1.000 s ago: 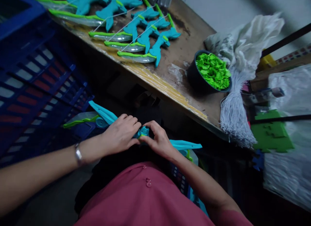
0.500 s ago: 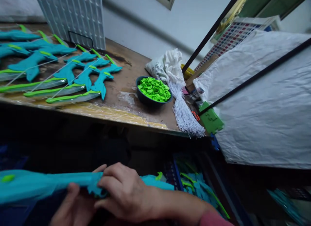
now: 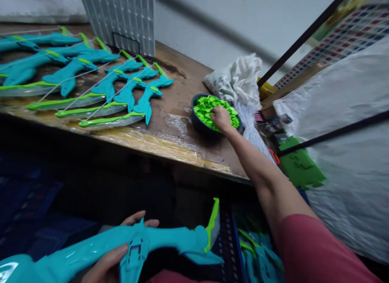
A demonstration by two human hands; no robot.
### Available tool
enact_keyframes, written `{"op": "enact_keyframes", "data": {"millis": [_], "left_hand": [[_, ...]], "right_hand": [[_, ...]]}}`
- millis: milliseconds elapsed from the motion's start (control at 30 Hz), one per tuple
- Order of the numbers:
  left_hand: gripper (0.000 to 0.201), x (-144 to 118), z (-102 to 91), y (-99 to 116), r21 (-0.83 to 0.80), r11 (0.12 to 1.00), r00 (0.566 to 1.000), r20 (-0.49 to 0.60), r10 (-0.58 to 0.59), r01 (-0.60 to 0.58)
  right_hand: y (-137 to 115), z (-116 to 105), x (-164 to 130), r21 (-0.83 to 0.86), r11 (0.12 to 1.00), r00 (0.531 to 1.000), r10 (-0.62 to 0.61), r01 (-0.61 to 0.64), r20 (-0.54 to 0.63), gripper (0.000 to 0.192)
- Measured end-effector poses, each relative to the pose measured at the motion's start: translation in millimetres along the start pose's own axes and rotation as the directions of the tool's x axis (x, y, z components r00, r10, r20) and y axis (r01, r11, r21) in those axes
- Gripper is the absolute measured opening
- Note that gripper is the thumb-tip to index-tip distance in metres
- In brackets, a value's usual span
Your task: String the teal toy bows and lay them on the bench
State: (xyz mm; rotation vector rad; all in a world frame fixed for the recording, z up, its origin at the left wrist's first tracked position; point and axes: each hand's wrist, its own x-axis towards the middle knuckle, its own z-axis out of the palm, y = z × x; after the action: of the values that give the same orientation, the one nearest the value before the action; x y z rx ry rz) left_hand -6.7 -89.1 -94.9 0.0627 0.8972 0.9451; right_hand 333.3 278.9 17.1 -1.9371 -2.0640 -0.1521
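Observation:
A turquoise toy bow (image 3: 121, 238) lies in my left hand (image 3: 111, 258), whose fingers wrap round its middle from below. Near its grip is a square slot, and a lime-green and clear limb stands up at its right end. Over on the table, my right hand (image 3: 221, 118) dips into a dark bowl (image 3: 205, 130) heaped with small lime-green plastic pieces (image 3: 204, 108). Its fingers are drawn together on a piece, the fingertips partly hidden among the heap.
Several strung toy bows (image 3: 124, 88) lie on the table (image 3: 179, 88) left of the bowl. Behind it slumps a white sack (image 3: 234, 78), with a bundle of white strings (image 3: 252, 129) beside it. A blue crate (image 3: 238, 250) with more bow parts stands below, right.
My right hand has left the toy bow and reached up to the bowl. The bow has turned and shifted, showing its slot, still in my left hand. The view has swung left.

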Motion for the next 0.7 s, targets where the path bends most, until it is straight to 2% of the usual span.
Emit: {"op": "enact_keyframes", "data": {"millis": [133, 167, 300, 367, 433, 500, 533, 567, 633, 700], "left_hand": [[0.07, 2, 10.9, 4, -0.02, 0.996, 0.995, 0.059, 0.085, -0.084], [0.066, 3, 12.5, 6, -0.016, 0.994, 0.991, 0.075, 0.108, -0.107], [0.053, 6, 10.6, 8, 0.002, 0.992, 0.985, 0.121, 0.126, -0.128], [0.052, 4, 7.6, 7, 0.016, 0.991, 0.982, 0.137, 0.133, -0.136], [0.052, 2, 5.0, 5, 0.036, 0.989, 0.98, 0.14, 0.138, -0.144], [0.053, 0, 3.5, 3, 0.045, 0.989, 0.981, 0.141, 0.133, -0.14], [0.053, -1, 3.0, 1, 0.04, 0.991, 0.982, 0.142, 0.122, -0.129], [0.053, -1, 2.7, -1, 0.026, 0.993, 0.984, 0.141, 0.11, -0.115], [0.052, -2, 2.4, -7, -0.01, 0.996, 0.987, 0.135, 0.086, -0.085], [0.048, -3, 2.3, -13, -0.036, 0.996, 0.989, 0.117, 0.087, -0.084]], "right_hand": [[8, 20, 22, -0.123, 0.992, 0.995, 0.024, -0.012, 0.098, 0.048], [11, 24, 25, -0.142, 0.99, 0.993, 0.022, -0.005, 0.116, 0.051], [24, 28, 31, -0.171, 0.985, 0.995, -0.003, 0.021, 0.1, 0.042], [24, 17, 28, -0.153, 0.988, 0.999, -0.021, 0.025, 0.028, 0.028], [13, 0, 13, -0.115, 0.993, 0.996, -0.048, 0.039, -0.076, 0.024], [-12, -18, -23, -0.023, 0.989, 0.976, -0.146, 0.144, -0.164, 0.024], [-29, -26, -49, 0.06, 0.962, 0.952, -0.254, 0.267, -0.172, 0.022], [-49, -31, -81, 0.159, 0.902, 0.908, -0.37, 0.402, -0.199, 0.022], [-89, -36, -154, 0.314, 0.739, 0.794, -0.601, 0.597, -0.095, 0.019], [-122, -34, -225, 0.467, 0.546, 0.625, -0.78, 0.695, -0.018, 0.013]]}}
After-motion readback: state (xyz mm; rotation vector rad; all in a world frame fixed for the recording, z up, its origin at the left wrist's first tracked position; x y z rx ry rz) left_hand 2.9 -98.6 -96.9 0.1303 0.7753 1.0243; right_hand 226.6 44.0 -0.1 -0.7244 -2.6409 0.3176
